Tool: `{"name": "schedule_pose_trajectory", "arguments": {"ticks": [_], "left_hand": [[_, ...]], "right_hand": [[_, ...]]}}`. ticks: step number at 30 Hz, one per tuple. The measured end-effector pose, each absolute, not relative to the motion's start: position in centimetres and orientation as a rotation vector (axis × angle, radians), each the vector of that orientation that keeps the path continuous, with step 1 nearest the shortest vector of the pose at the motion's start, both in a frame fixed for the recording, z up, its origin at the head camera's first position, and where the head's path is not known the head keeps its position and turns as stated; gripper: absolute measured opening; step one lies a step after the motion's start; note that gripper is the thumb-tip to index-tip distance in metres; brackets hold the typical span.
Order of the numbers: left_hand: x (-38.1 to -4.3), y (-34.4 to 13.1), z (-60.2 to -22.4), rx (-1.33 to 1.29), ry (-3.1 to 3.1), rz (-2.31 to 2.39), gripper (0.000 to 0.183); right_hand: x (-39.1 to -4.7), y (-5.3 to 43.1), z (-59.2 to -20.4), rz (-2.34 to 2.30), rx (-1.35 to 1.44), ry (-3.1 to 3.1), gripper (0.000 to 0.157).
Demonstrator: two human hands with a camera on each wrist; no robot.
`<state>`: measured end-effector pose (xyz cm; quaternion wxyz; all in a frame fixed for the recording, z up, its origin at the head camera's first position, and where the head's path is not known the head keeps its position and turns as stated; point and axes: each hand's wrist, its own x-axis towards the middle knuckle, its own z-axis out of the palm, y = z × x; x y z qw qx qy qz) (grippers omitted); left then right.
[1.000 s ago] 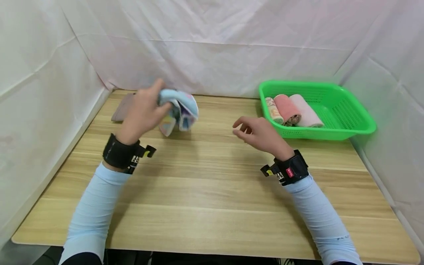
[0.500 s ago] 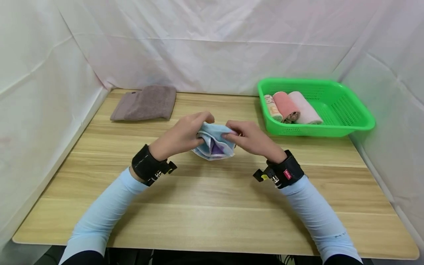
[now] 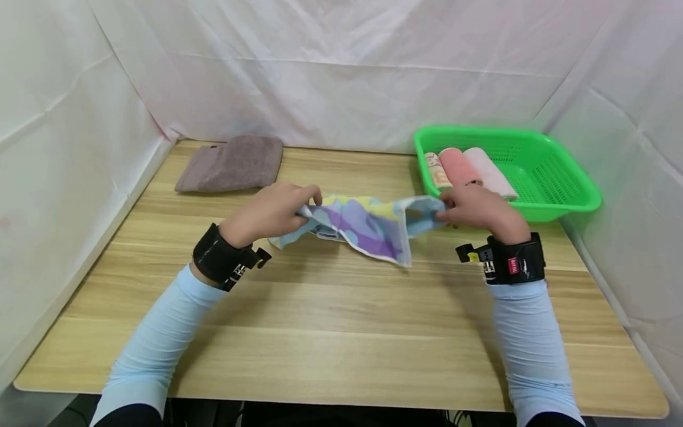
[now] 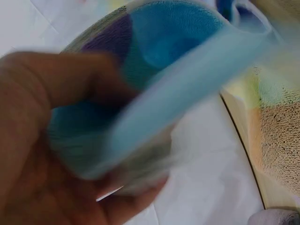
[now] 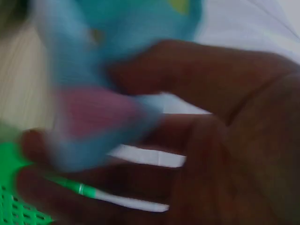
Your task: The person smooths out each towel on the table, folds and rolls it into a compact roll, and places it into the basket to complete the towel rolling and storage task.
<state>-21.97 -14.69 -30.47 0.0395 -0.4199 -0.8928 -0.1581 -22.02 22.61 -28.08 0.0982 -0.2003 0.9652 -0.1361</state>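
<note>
The left hand (image 3: 267, 214) and right hand (image 3: 481, 210) pinch the colourful cloth (image 3: 368, 226) near its ends, over the worktop (image 3: 341, 338); it looks soft, light and floppy; its corners seem best to hold.

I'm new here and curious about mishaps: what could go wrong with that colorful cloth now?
The left hand and right hand pinch the cloth by its ends, so one end might slip free. It sags and folds over between them, so it may land creased. The right hand looks close to the basket and could bump it.
</note>
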Motion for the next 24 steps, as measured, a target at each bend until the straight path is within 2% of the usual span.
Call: {"name": "schedule_pose_trajectory", "arguments": {"ticks": [5, 9, 14, 16, 20, 24], "left_hand": [[-21.7, -14.8, -29.9, -1.145, -2.564, -0.479, 0.005], [-21.8, -14.9, -29.8, -1.082, -2.475, -0.531, 0.013], [-21.8, -15.2, -29.7, -1.074, -2.376, -0.686, 0.011], [-21.8, -15.3, -29.5, -1.073, -2.351, -0.711, 0.011], [-21.9, -15.8, -28.8, -1.056, -2.348, -0.676, 0.014], [-21.8, -17.0, -27.5, -1.072, -2.35, -0.701, 0.014]], "right_hand": [[-21.8, 21.1, -28.7, -0.437, -0.773, 2.773, 0.034], [-21.7, 16.7, -30.8, -0.458, -1.023, 2.819, 0.027], [-21.8, 12.7, -35.1, -0.145, -1.077, 2.907, 0.042], [-22.0, 12.3, -36.3, -0.026, -1.066, 2.925, 0.037], [-22.0, 12.6, -36.7, 0.01, -1.077, 2.864, 0.016], [-21.5, 13.3, -35.7, -0.022, -1.013, 2.725, 0.017]]}}
